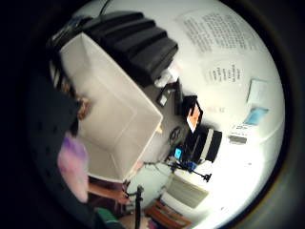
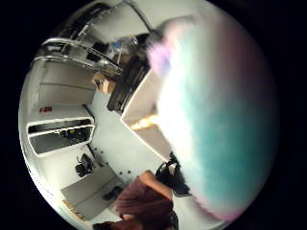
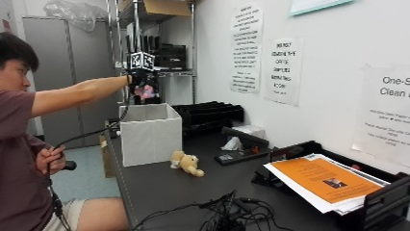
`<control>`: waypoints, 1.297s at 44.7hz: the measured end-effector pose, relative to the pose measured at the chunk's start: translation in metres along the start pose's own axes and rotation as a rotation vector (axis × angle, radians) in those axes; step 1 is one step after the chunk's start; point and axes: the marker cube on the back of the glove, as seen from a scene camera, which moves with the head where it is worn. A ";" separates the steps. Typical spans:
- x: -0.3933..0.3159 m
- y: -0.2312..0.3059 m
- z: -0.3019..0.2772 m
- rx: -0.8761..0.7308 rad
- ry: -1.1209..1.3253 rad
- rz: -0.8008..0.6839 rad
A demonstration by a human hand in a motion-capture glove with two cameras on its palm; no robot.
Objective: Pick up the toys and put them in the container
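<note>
Outside view: a person sits at a dark worktop (image 3: 160, 187) with the right arm stretched out level, and the gloved right hand (image 3: 142, 86) is raised above the open top of a white box (image 3: 150, 132) that stands on the worktop. Fingers of that hand are curled round a soft pink and teal plush toy (image 3: 148, 92), which shows between them just above the box and clear of its rim. A small tan teddy bear (image 3: 186, 163) lies on the worktop just beside the box, on the side toward the wall, touching neither the box nor the hand. Farther from the box along the wall stand black stacked trays (image 3: 208, 115), and farther still a black tray holding papers with an orange sheet (image 3: 317, 179) on top. Loose black cables (image 3: 224, 214) lie on the worktop well apart from the box. The person's bare left hand (image 3: 50, 159) grips a small black object near the lap.

In the thumb side palm view the plush toy (image 2: 216, 120) fills most of the field, close against the palm, with a corner of the box (image 2: 144, 103) beside it. In the little finger side palm view the inside of the box (image 1: 114, 109) lies open beneath the hand, with the toy's pink edge (image 1: 73, 164) beside it
</note>
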 end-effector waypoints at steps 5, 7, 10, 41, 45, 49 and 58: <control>-0.001 0.001 0.004 -0.130 -0.016 0.057; -0.003 0.000 0.002 -0.105 -0.029 0.090; -0.003 0.000 -0.001 -0.057 -0.035 0.062; 0.198 0.094 -0.002 -0.030 -0.003 0.293; 0.224 0.104 0.022 -0.039 -0.027 0.299; 0.242 0.104 0.049 -0.047 -0.040 0.293; 0.272 0.077 0.162 -0.136 -0.108 0.277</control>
